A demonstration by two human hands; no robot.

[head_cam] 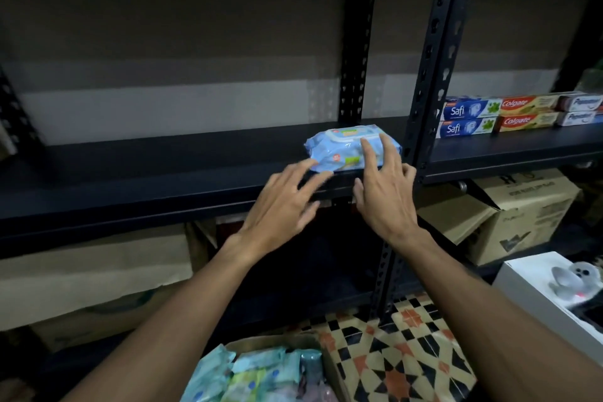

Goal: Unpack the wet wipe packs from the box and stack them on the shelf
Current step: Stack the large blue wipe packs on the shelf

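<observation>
On the black shelf, wipe pack; left hand and right hand splayed, holding nothing

- Black metal shelving rack, with perforated uprights, stood under dim light.
- Floor was tiled in a black, cream and orange geometric pattern.
- Brown cartons sat on the lower tier.
- Toothpaste boxes lay stacked in the right bay.
</observation>
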